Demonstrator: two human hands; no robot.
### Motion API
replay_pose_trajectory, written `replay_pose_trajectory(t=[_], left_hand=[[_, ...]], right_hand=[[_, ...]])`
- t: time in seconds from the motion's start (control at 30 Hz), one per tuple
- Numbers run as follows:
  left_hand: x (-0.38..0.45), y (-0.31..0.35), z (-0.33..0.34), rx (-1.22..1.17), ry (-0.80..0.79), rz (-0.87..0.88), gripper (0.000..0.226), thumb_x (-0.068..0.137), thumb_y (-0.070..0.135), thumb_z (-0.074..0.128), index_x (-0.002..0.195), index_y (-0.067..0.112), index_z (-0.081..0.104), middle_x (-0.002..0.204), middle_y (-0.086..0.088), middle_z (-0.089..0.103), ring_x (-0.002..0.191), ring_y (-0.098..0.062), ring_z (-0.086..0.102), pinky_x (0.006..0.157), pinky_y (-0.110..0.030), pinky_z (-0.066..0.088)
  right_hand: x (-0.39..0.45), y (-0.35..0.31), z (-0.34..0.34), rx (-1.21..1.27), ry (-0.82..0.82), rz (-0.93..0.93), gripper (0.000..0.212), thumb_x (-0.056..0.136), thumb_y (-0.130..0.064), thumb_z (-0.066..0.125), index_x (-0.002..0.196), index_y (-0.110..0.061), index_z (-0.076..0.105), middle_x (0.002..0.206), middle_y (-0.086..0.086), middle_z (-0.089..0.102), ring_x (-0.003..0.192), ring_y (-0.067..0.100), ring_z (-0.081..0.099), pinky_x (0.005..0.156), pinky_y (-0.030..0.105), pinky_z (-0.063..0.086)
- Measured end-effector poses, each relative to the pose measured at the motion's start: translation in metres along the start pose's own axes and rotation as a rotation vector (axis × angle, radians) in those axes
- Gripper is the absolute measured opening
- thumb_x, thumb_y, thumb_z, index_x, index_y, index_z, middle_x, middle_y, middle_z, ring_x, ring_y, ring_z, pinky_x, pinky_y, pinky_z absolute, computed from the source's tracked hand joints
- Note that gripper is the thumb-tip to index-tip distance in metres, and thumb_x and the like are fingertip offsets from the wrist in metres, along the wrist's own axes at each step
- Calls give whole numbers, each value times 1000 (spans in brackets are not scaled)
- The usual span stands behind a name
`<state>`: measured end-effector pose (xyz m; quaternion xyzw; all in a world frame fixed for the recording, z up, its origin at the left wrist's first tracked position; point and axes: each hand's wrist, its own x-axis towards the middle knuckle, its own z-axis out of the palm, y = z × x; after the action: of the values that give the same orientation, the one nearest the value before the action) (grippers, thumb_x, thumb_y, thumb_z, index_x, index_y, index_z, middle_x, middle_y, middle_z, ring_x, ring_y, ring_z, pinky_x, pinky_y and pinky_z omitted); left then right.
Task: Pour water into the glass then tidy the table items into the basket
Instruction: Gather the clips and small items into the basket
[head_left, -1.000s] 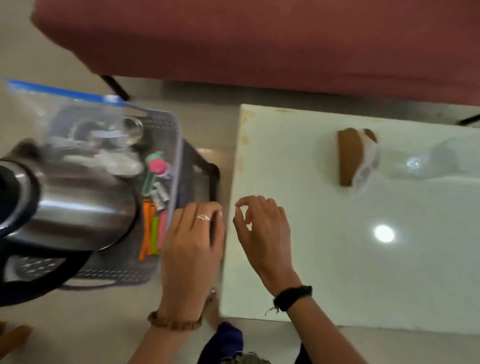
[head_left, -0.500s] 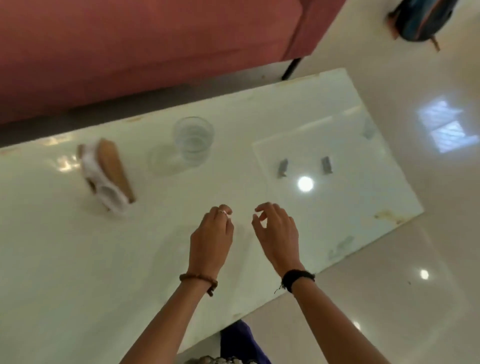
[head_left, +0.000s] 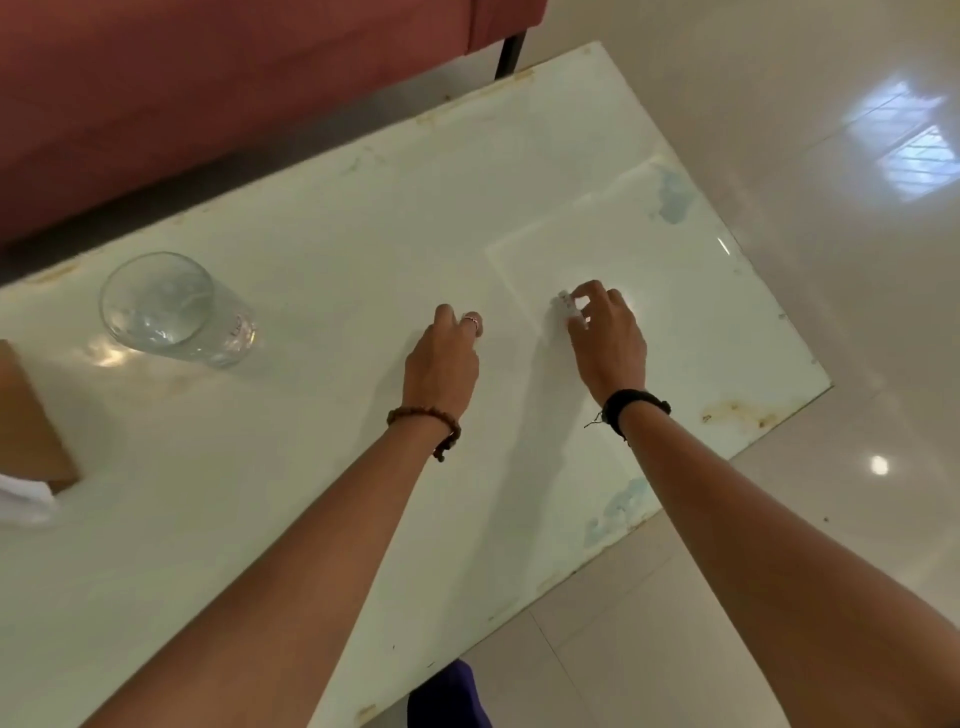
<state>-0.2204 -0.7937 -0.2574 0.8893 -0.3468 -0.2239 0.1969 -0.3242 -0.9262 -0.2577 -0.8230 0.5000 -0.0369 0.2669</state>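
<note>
Tidying is the step I read here: my right hand (head_left: 605, 338) pinches a small pale item (head_left: 566, 306) off the table (head_left: 322, 218), while my left hand (head_left: 444, 358), fingers curled, holds nothing I can see. Glass (head_left: 171, 309) stands filled far left; basket out of view, so next I must carry the item there.

Glossy pale glass tabletop (head_left: 363, 218), clear smooth glass tumbler (head_left: 171, 312); polished floor tiles (head_left: 779, 130), red cloth sofa (head_left: 208, 78)

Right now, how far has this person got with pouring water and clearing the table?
Pouring looks done: the glass holds water. In hand: the right hand pinches a small pale item, and the left hand reaches down beside it. Left: the brown holder remains on the table; no basket is in view.
</note>
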Motion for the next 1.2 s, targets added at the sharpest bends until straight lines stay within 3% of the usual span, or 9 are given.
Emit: replay_pose_trajectory(t=[0.13, 0.27, 0.37, 0.43, 0.77, 0.9, 1.0, 1.1, 1.2], left_hand=[[-32, -12, -6, -180, 3, -68, 28, 84, -3, 45, 103, 12, 58, 101, -10, 54, 81, -26, 58, 68, -36, 48], [-86, -41, -26, -499, 12, -276, 20, 79, -2, 55, 88, 17, 55, 91, 0, 62, 69, -12, 55, 61, -19, 42], [-140, -72, -56, -666, 79, -362, 24, 84, 9, 61, 78, 26, 46, 78, 5, 60, 61, -4, 56, 57, -18, 45], [-179, -98, -83, -720, 123, -395, 28, 83, 11, 62, 78, 32, 45, 82, 13, 60, 69, 2, 59, 55, -9, 46], [-413, -296, -235, -811, 389, -666, 28, 83, 12, 62, 95, 34, 50, 93, 15, 63, 78, 2, 61, 61, -4, 45], [-497, -375, -294, -739, 566, -749, 38, 82, 4, 63, 88, 39, 49, 87, 15, 62, 75, 4, 62, 62, -8, 47], [-543, -429, -334, -621, 702, -813, 40, 81, 7, 64, 86, 42, 47, 82, 17, 60, 70, 8, 60, 62, -9, 46], [-561, -471, -352, -511, 760, -870, 29, 81, 9, 65, 88, 31, 47, 76, 14, 60, 68, -2, 60, 57, -7, 43], [-555, -500, -345, -476, 646, -924, 15, 84, 16, 62, 97, 18, 54, 91, -5, 67, 83, -21, 62, 75, -33, 50]], right_hand=[[-29, -5, 5, 53, -31, 40, 20, 94, -19, 49, 107, -9, 59, 105, 7, 59, 79, 16, 50, 66, 24, 35], [-93, -34, 20, 188, -84, 67, 15, 89, -13, 58, 99, -6, 65, 92, 6, 60, 84, 23, 57, 69, 27, 41], [-157, -77, 34, 338, -111, 51, 13, 86, -13, 64, 99, -14, 66, 92, 1, 64, 81, 12, 59, 71, 23, 46], [-205, -111, 43, 444, -158, 35, 12, 85, -15, 65, 94, -23, 63, 90, -7, 65, 78, 2, 60, 67, 15, 47], [-448, -314, 141, 580, -590, -175, 33, 84, -17, 66, 98, -39, 46, 86, -9, 65, 75, -1, 61, 60, 8, 46], [-532, -404, 177, 566, -710, -371, 48, 84, -15, 66, 112, -45, 43, 79, -10, 64, 75, 0, 62, 63, 6, 46], [-580, -468, 202, 547, -769, -539, 44, 84, -14, 65, 101, -51, 48, 77, -16, 64, 73, -5, 60, 61, 1, 43], [-608, -511, 230, 453, -794, -701, 33, 85, -16, 64, 106, -37, 53, 84, -11, 63, 74, 0, 61, 66, 13, 49], [-618, -537, 260, 230, -772, -840, 32, 86, -14, 61, 117, -19, 51, 104, 4, 60, 84, 18, 60, 74, 35, 52]])
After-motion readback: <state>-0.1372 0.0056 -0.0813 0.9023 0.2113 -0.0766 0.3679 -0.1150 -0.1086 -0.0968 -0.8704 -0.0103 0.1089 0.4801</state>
